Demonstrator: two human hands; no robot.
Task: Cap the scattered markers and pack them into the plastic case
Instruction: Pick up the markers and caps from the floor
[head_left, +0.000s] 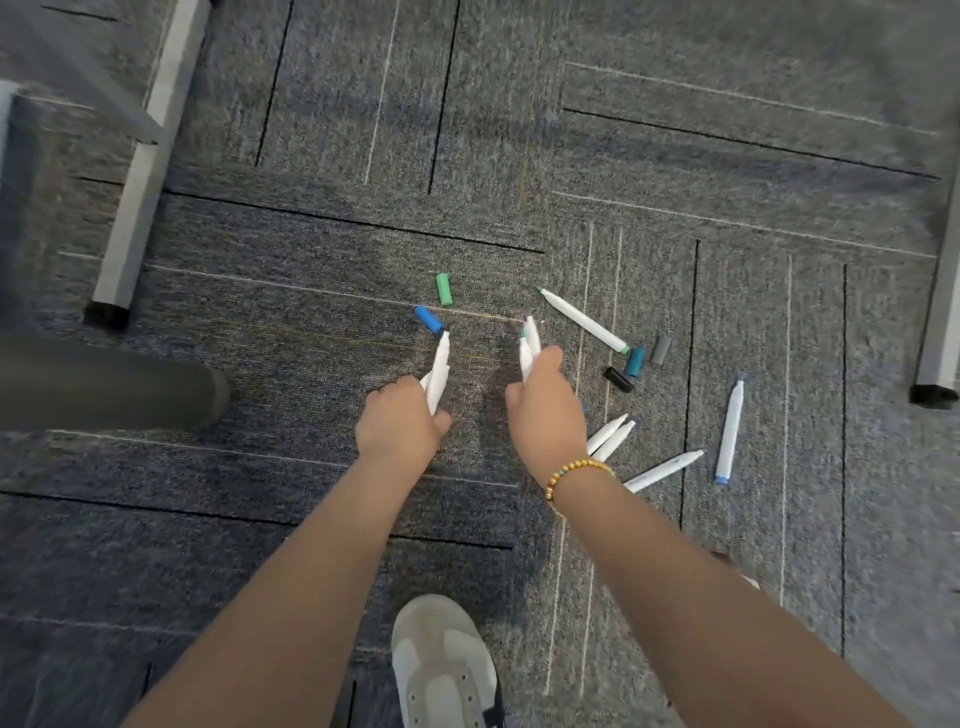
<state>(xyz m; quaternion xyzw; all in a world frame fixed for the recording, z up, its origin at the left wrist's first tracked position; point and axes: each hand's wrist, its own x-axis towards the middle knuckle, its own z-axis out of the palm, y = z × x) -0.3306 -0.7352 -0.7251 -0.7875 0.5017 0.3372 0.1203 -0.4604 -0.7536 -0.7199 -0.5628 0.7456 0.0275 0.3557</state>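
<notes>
Here the left hand (400, 418) is curled tight round a small bunch of slim white plastic markers (438, 375), their uncapped tips reaching toward a stubby blue cap (429, 319) on the carpet (291, 322). The right hand (545, 408), a beaded gold bracelet (575, 472) at its wrist, grips another bunch of white markers (529, 349). A green cap (444, 289) lies just beyond the blue one. To the right lie a long green-ended marker (583, 320), teal (635, 361), black (618, 379) and grey (661, 349) caps, and more white markers, one blue-ended (730, 434). The carpet is coarse grey tile with thin lines. A pale canvas shoe (441, 662) shows below.
</notes>
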